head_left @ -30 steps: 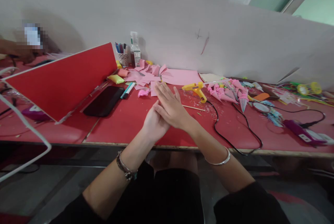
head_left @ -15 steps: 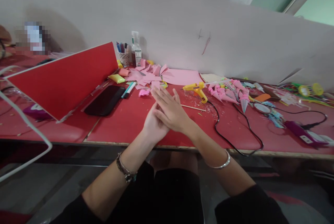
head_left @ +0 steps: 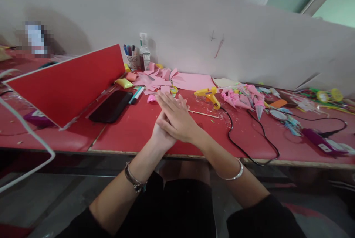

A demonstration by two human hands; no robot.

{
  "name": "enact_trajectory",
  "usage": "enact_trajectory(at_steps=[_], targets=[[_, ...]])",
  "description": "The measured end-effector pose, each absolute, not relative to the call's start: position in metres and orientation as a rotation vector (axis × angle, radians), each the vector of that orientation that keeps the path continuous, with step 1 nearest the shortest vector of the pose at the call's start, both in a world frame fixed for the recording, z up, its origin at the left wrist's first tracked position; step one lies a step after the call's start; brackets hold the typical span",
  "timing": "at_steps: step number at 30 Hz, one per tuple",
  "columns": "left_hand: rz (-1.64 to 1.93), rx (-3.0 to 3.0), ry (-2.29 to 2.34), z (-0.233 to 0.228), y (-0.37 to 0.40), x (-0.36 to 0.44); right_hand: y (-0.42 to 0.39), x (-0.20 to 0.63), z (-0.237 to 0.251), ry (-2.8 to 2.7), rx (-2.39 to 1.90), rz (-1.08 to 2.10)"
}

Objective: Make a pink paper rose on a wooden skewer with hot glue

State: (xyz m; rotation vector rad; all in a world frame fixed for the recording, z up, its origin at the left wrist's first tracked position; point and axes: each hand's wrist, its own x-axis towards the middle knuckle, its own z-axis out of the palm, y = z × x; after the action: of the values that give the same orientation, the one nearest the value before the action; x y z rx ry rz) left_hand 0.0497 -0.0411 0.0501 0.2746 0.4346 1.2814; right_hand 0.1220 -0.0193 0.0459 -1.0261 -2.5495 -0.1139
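My right hand point(head_left: 175, 118) lies across my left hand point(head_left: 162, 134), palm against palm, above the red table. Its fingers are stretched out flat, pointing away and to the left. Facing up underneath, my left hand is mostly covered, and only its wrist side and some fingertips show. Whatever may lie between the palms is hidden. A small pink lump point(head_left: 151, 98), perhaps clay, sits on the table just beyond the fingers. To the right of the hands are a thin wooden stick point(head_left: 203, 114) and a yellow glue gun point(head_left: 208, 94) with a black cord.
A red board point(head_left: 74, 82) leans at left beside a black phone point(head_left: 111, 106) and two markers point(head_left: 137, 95). Pink paper pieces point(head_left: 155, 81), a pen cup point(head_left: 131, 61) and a bottle point(head_left: 145, 53) stand behind. Pink cones point(head_left: 244, 99) and a purple power strip point(head_left: 323, 142) lie right.
My joined hands have shifted slightly left, the right sliding over the left. More of the left fingertips shows. At the far left edge, a person's arm has moved.
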Motion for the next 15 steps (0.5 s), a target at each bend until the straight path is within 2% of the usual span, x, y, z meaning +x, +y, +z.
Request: enact_trajectory(at_steps=[5,15], targets=[[1.258,0.146,0.476,0.051,-0.034,0.033,-0.012,0.132,0.045,-2.494,-1.238,-0.151],[1.231,0.115,0.564,0.041,-0.029,0.039,-0.009,0.135,0.037,-2.519,-1.24,-0.229]])
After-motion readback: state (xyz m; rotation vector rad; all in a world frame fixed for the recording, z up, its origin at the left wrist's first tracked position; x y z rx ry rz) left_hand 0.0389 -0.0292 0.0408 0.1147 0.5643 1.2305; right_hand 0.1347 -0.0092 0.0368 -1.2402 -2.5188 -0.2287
